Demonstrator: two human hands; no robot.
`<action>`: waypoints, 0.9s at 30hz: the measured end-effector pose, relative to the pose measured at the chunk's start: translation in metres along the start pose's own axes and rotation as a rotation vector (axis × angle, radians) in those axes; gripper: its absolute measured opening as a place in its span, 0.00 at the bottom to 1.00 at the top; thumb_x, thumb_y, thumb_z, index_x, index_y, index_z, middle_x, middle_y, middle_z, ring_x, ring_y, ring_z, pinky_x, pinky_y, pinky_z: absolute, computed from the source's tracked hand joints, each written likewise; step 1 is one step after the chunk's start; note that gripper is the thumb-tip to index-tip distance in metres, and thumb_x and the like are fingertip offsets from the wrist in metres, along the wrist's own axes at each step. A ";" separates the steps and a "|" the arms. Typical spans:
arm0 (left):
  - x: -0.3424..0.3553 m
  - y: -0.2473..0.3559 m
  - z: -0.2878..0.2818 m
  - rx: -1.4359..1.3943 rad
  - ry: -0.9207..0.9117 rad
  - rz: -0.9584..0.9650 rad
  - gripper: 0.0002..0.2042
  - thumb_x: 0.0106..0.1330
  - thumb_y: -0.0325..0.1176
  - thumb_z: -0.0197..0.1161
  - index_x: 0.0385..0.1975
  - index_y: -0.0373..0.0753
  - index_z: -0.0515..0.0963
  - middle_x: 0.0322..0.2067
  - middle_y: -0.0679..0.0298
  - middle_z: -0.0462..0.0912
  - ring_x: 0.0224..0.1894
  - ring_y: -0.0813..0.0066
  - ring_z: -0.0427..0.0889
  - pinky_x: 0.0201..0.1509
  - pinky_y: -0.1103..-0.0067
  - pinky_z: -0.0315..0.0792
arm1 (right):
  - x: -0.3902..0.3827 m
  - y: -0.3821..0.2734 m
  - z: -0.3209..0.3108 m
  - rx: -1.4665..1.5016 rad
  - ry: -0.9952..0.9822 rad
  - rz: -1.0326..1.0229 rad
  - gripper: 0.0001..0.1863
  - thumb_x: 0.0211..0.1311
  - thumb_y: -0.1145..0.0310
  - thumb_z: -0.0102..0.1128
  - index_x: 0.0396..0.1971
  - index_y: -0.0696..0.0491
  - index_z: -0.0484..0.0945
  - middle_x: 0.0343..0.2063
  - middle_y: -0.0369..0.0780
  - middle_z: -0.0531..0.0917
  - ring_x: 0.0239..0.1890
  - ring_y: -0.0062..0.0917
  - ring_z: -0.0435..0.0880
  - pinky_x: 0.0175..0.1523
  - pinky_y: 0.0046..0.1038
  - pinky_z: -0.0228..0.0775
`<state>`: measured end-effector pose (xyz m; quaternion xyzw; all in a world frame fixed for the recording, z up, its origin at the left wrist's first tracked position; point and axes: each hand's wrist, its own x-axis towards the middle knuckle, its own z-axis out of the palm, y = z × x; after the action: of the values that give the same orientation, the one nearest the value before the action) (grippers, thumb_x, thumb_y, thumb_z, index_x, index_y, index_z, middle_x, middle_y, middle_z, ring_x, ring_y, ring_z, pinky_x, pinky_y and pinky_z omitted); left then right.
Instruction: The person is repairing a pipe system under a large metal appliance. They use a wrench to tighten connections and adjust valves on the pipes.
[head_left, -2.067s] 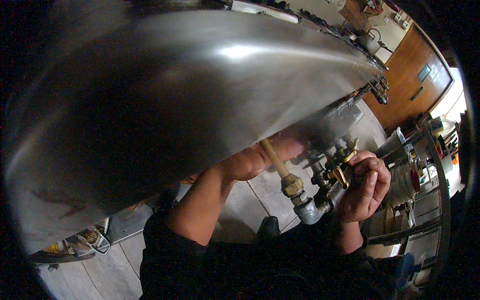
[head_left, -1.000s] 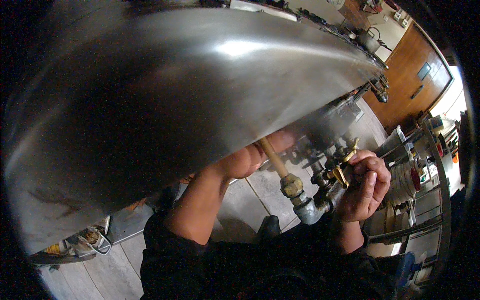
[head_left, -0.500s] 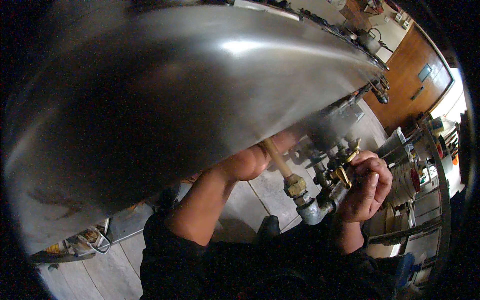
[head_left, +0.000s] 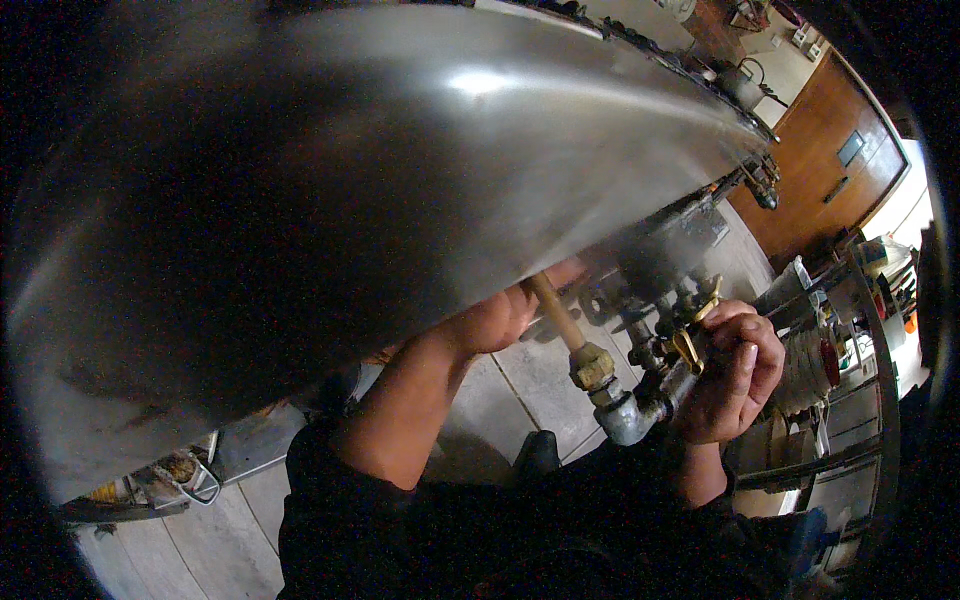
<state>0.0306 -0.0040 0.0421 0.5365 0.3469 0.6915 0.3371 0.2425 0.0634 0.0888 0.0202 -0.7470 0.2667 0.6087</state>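
My left hand (head_left: 495, 318) reaches up under the edge of a big stainless steel panel (head_left: 330, 200), right beside a slanted brass tube (head_left: 556, 312). Its fingertips are hidden behind the panel and the tube, so its grip is unclear. The tube ends in a brass nut (head_left: 592, 366) screwed onto a grey elbow fitting (head_left: 628, 418). My right hand (head_left: 732, 378) is curled around a brass valve handle (head_left: 690, 347) on the cluster of pipes just right of the elbow.
A wooden door (head_left: 830, 150) stands at the upper right, with a wire rack (head_left: 868, 340) holding containers below it. A kettle (head_left: 744, 85) sits on top of the steel unit. Pale floor tiles (head_left: 520, 385) lie below, with metal bits (head_left: 185, 478) at lower left.
Both hands stay at the pipe fittings. My left hand has shifted slightly by the brass tube; the right keeps its hold on the valve handle.
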 end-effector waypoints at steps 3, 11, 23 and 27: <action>-0.003 0.000 0.002 -0.134 0.017 0.061 0.22 0.63 0.34 0.52 0.55 0.31 0.64 0.53 0.57 0.71 0.55 0.64 0.70 0.62 0.69 0.61 | 0.000 0.000 0.000 0.002 0.009 0.001 0.09 0.63 0.70 0.42 0.38 0.59 0.68 0.29 0.44 0.70 0.35 0.34 0.73 0.41 0.32 0.66; -0.003 -0.031 -0.024 0.186 0.212 0.112 0.17 0.61 0.35 0.55 0.47 0.32 0.71 0.47 0.51 0.74 0.48 0.57 0.74 0.57 0.66 0.66 | 0.000 -0.001 0.001 0.014 0.004 0.010 0.09 0.63 0.70 0.42 0.37 0.59 0.68 0.29 0.44 0.70 0.35 0.33 0.73 0.41 0.32 0.66; -0.019 -0.064 -0.081 -0.051 0.195 0.181 0.16 0.61 0.39 0.58 0.45 0.37 0.73 0.43 0.54 0.77 0.47 0.60 0.75 0.54 0.69 0.69 | 0.005 -0.005 -0.002 0.045 0.005 -0.033 0.16 0.52 0.70 0.51 0.42 0.58 0.67 0.31 0.43 0.70 0.41 0.38 0.72 0.51 0.39 0.63; -0.014 -0.090 -0.114 0.205 0.390 0.074 0.17 0.62 0.40 0.56 0.46 0.38 0.73 0.44 0.56 0.77 0.47 0.58 0.74 0.54 0.70 0.69 | 0.007 0.002 -0.026 0.338 0.211 0.061 0.21 0.46 0.75 0.45 0.45 0.58 0.65 0.34 0.46 0.70 0.43 0.40 0.71 0.55 0.41 0.59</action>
<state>-0.0697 0.0188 -0.0611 0.4364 0.4540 0.7553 0.1815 0.2631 0.0777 0.0973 0.0712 -0.6239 0.4072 0.6632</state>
